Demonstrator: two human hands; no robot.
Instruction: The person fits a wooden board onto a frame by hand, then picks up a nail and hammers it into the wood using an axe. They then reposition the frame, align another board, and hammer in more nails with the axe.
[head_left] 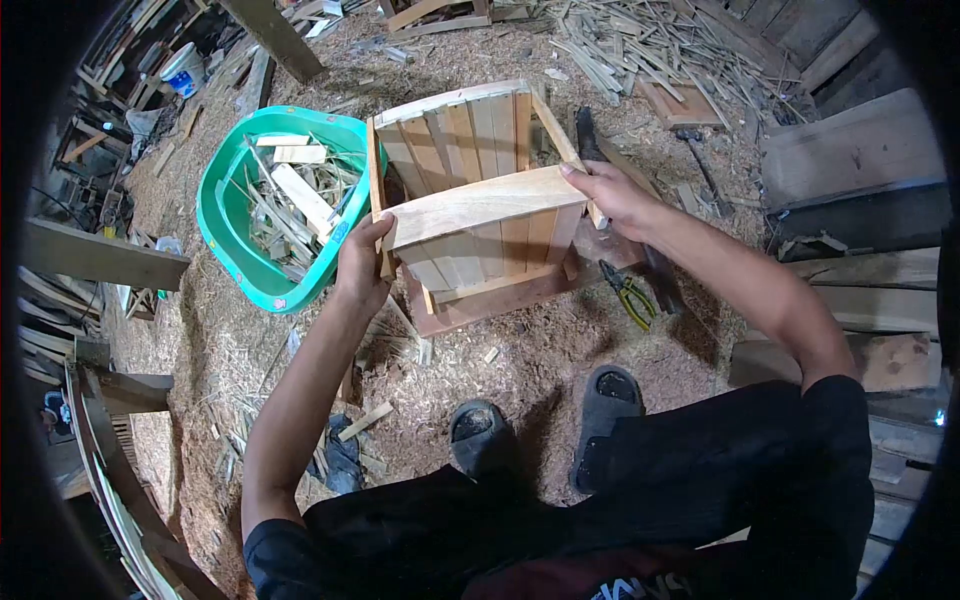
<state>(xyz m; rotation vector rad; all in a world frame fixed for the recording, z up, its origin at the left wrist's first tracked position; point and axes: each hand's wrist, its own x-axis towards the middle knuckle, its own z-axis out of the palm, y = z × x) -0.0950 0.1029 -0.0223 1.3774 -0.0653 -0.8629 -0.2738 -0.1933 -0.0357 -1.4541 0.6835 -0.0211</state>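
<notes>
A slatted wooden frame, like a small crate with two slatted sides, stands in front of me. Its near side has a curved top board (480, 207) above vertical slats (490, 250). My left hand (362, 262) is closed on the left end of that near side, thumb up by the board's corner. At the right end, my right hand (612, 198) grips the board where it meets a side rail (556, 125). Beneath the frame lies a reddish-brown board (460, 318). Pliers with yellow-green handles (630, 298) rest on the ground, right of the frame.
A green plastic tub (222, 235) of wood scraps stands left of the frame. Sawdust and offcuts cover the ground (540, 345). Thin strips (640, 45) are heaped at the back. Planks (855, 145) are stacked right, and a wooden post (275, 40) rises behind the tub.
</notes>
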